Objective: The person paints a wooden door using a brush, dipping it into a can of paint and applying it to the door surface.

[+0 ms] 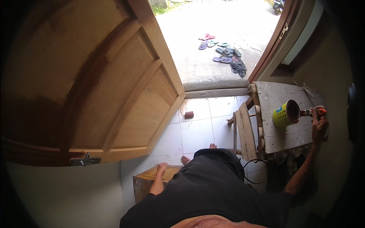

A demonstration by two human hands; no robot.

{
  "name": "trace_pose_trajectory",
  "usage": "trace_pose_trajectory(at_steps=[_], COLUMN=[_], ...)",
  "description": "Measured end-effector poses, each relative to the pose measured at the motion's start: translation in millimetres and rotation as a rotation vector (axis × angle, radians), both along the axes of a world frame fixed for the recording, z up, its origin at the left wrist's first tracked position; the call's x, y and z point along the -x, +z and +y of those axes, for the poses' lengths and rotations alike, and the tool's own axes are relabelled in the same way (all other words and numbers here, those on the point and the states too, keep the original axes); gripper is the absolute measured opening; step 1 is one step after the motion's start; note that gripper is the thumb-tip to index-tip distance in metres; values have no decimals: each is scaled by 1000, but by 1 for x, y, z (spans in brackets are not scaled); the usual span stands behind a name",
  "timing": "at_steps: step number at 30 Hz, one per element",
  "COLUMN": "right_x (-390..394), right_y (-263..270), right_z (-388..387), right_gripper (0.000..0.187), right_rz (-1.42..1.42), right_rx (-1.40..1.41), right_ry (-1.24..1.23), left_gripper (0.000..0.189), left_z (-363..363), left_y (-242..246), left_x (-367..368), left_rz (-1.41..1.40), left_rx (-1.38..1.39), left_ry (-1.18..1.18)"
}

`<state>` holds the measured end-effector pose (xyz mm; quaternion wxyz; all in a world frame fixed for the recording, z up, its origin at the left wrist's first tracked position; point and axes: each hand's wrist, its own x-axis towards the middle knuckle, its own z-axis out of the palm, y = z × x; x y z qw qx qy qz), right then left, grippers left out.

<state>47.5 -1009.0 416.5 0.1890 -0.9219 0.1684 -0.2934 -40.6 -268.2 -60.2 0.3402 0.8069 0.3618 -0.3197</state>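
Observation:
My right hand (319, 121) is closed around the orange-tipped handle of a paintbrush (306, 113), whose dark bristles touch the rim of a yellow-green can (281, 115). Dark brown coating shows inside the can, which stands on a worn, pale board tabletop (288, 139). Low at my left side, my left hand (162, 168) is above a wooden box or stool (148, 172); its fingers are too small to read clearly. A panelled wooden door (134, 85) stands open on the left, dark brown over part of its panels and frame, bare light wood elsewhere. It has a metal lever handle (85, 161).
On the white tiled floor (196, 136) lies a small reddish-brown block (189, 114). A narrow wooden plank (245, 132) leans beside the table. Beyond the raised doorsill (216, 93), several sandals (222, 59) lie on concrete. A black cable (251, 182) loops under the table.

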Motion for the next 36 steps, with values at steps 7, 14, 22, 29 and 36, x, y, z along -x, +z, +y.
trace_pose_trajectory(at_steps=[7, 14, 22, 29, 36], right_x=[-8, 4, -6, 16, -73], right_y=[-13, -48, -28, -52, -49], right_z=[6, -80, -15, -57, 162], right_gripper=[9, 18, 16, 34, 23], right_rz=[-43, 9, 114, -482, -838], right_rx=[-388, -272, -405, -453, -1015], right_ry=[181, -240, 264, 207, 348], left_gripper=[49, 50, 54, 51, 50], left_z=[10, 17, 45, 45, 67], left_y=[-3, 0, -20, -11, -58], left_x=[6, 7, 11, -7, 19], left_rz=[-2, 73, 48, -75, -166], left_rx=[71, 42, -2, 40, 224], left_ry=[29, 10, -90, -37, 204])
